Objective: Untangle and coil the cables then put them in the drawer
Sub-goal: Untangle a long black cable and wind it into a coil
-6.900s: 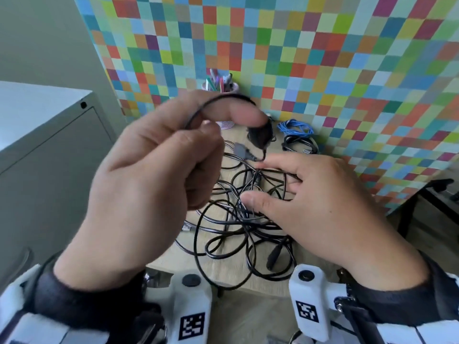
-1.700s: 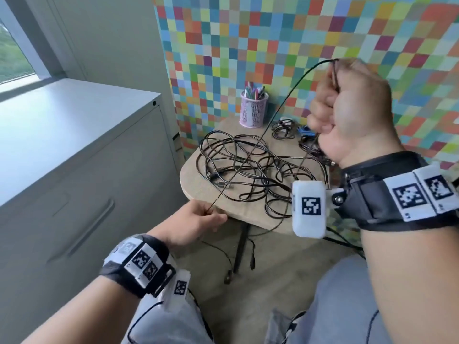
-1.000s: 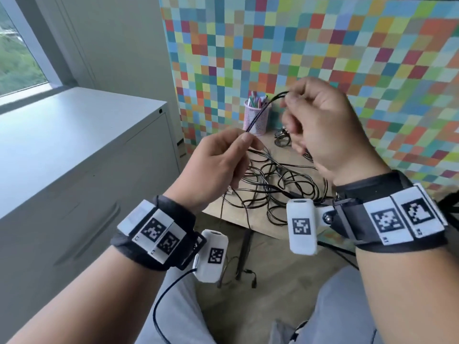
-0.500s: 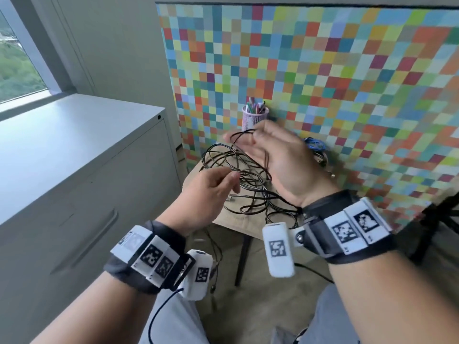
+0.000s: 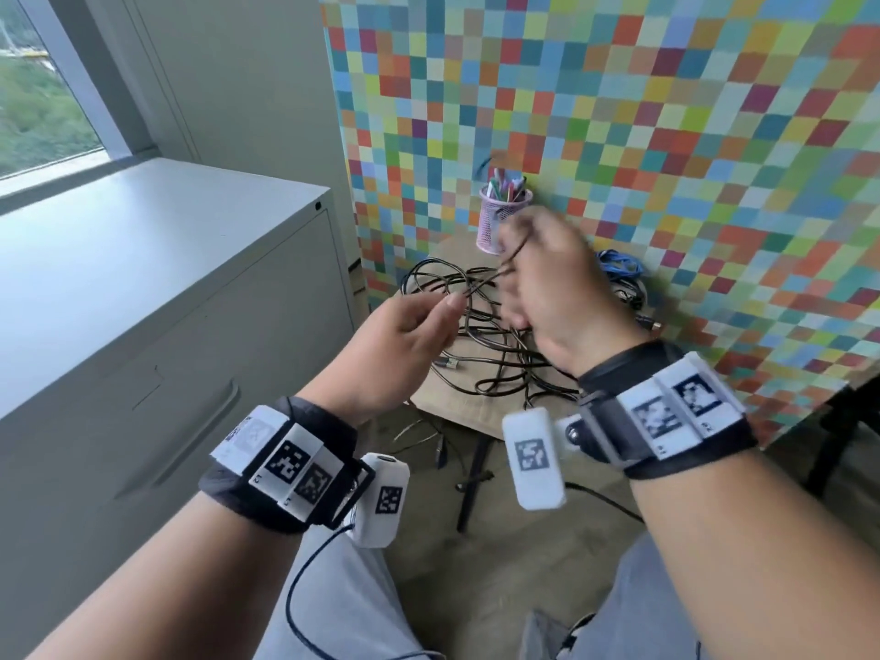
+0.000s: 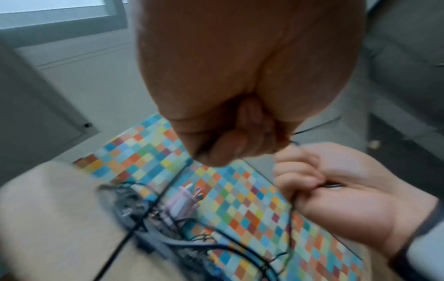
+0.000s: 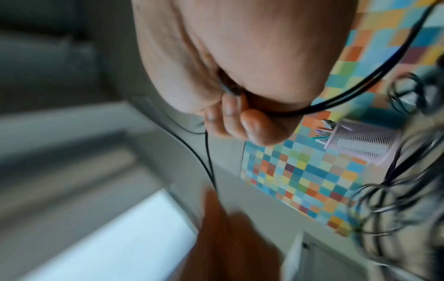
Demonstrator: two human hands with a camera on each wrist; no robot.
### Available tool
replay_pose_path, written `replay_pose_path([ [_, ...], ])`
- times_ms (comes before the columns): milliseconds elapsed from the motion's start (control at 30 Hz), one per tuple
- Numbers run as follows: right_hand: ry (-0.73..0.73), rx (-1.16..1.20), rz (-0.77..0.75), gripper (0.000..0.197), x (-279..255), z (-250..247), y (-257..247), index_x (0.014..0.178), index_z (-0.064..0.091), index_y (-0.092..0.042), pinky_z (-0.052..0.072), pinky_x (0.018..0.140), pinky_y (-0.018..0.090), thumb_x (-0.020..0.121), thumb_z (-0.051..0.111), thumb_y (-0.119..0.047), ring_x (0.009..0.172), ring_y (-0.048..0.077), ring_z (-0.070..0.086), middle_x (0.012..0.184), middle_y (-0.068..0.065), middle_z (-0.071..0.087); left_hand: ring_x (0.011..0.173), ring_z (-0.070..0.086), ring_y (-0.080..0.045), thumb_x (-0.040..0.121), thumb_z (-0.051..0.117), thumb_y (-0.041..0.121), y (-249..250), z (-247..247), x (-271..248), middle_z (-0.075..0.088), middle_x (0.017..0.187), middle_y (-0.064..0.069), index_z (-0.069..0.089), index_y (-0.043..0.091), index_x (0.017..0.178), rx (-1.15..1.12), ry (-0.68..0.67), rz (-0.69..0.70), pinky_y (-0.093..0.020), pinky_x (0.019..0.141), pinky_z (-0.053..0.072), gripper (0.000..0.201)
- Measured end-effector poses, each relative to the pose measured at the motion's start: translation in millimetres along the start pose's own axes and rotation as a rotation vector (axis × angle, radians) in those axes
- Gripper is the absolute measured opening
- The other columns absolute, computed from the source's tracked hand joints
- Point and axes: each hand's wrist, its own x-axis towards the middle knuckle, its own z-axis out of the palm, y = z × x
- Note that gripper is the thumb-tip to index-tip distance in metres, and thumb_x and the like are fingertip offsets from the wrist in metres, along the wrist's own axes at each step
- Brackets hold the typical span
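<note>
Corner by a window; wall (image 5: 666,135) covered in multicoloured squares. Small round wooden surface (image 5: 457,402) stands against it, grey drawer cabinet (image 5: 181,335) to the left, drawers closed. On the surface: tangle of black cables (image 5: 495,345), spread loosely, some strands hanging over the near edge toward the floor. Pink mesh pen cup (image 5: 505,216) upright at the back, near the wall. Blue cable bundle (image 5: 619,264) at back right, partly hidden behind the right hand.

Both hands raised above the tangle, close together. Right hand (image 5: 552,288) motion-blurred; its fingers (image 7: 230,114) curled round loops of a thin black cable (image 7: 360,83), the end tucked in the palm. Left hand (image 5: 400,345) lower; thumb and fingers (image 6: 230,146) pinch the same cable, which runs taut between the hands. Black wrist straps with white marker tags on both forearms.
</note>
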Motion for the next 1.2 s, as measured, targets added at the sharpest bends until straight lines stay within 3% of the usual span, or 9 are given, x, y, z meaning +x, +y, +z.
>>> replay_pose_path([
  [233,0.393,0.671,0.082,0.037,24,-70,-41,0.074,0.043,-0.024,0.019,0.044,0.021,0.11,0.033,-0.016,0.044,0.012,0.014,0.052,-0.009,0.015,0.053,0.034,-0.012,0.107,0.05,0.03,-59,-21,-13,0.038,0.059,0.005,0.05,0.013,0.07,-0.211,-0.02,-0.255,-0.028,0.055,0.028,0.041],
  [400,0.495,0.633,0.046,0.033,27,-74,-33,0.082,0.046,-0.02,0.043,0.052,0.024,0.112,0.031,-0.019,0.045,0.015,0.019,0.052,-0.006,0.018,0.056,0.051,-0.021,0.107,0.045,0.007,-64,-19,-8,0.047,0.066,-0.002,0.066,0.016,0.096,-0.075,-0.046,-0.288,-0.031,0.057,0.043,0.025],
  [533,0.315,0.569,0.015,0.034,20,-57,-24,0.082,0.049,-0.02,0.058,0.093,0.055,0.113,0.035,-0.021,0.046,0.015,0.021,0.05,-0.006,0.022,0.054,0.035,-0.015,0.111,0.042,0.034,-43,-16,-4,0.04,0.057,0.012,0.072,0.02,0.091,0.004,-0.071,-0.231,-0.028,0.053,0.033,0.039],
  [667,0.042,0.629,0.107,0.031,5,-15,-5,0.084,0.05,-0.021,0.051,0.1,0.066,0.112,0.039,-0.024,0.044,0.013,0.017,0.048,-0.008,0.023,0.051,0.035,-0.009,0.109,0.045,0.035,-10,-4,5,0.041,0.055,0.013,0.069,0.014,0.082,0.056,-0.043,-0.118,-0.023,0.05,0.032,0.042],
  [800,-0.081,0.812,0.156,0.03,-4,14,12,0.084,0.046,-0.021,0.062,0.077,0.051,0.112,0.037,-0.024,0.041,0.013,0.011,0.051,-0.006,0.017,0.046,0.03,-0.013,0.105,0.054,0.04,1,9,14,0.04,0.053,0.002,0.055,0.015,0.06,0.071,0.012,-0.18,-0.027,0.047,0.026,0.051],
  [900,0.004,0.775,0.197,0.029,-5,13,15,0.082,0.046,-0.022,0.033,0.042,0.024,0.111,0.039,-0.022,0.041,0.013,0.011,0.056,-0.004,0.014,0.044,0.03,-0.008,0.106,0.053,0.041,-3,14,11,0.039,0.049,0.011,0.051,0.017,0.061,0.059,-0.036,-0.2,-0.025,0.048,0.027,0.051],
  [967,0.062,0.652,0.192,0.029,-3,8,15,0.083,0.045,-0.022,0.025,0.041,0.021,0.111,0.038,-0.022,0.04,0.013,0.014,0.058,-0.002,0.016,0.045,0.031,-0.007,0.108,0.049,0.036,-7,11,7,0.04,0.051,0.013,0.057,0.013,0.069,-0.008,-0.067,-0.191,-0.022,0.048,0.028,0.046],
  [1100,0.027,0.143,0.056,0.026,-1,2,19,0.089,0.05,-0.019,0.055,0.053,0.038,0.112,0.04,-0.023,0.043,0.005,0.027,0.056,-0.015,0.034,0.048,0.034,-0.009,0.108,0.049,0.032,-6,4,7,0.045,0.058,0.006,0.065,0.016,0.078,0.169,-0.05,-0.115,-0.025,0.048,0.031,0.038],
  [1200,-0.168,0.108,0.117,0.034,-6,5,13,0.08,0.048,-0.022,0.029,0.041,0.02,0.112,0.04,-0.015,0.05,0.008,0.022,0.06,-0.014,0.036,0.049,0.041,-0.014,0.103,0.054,0.035,-3,5,13,0.051,0.055,0.005,0.058,0.019,0.067,0.426,-0.055,-0.002,-0.031,0.05,0.039,0.039],
])
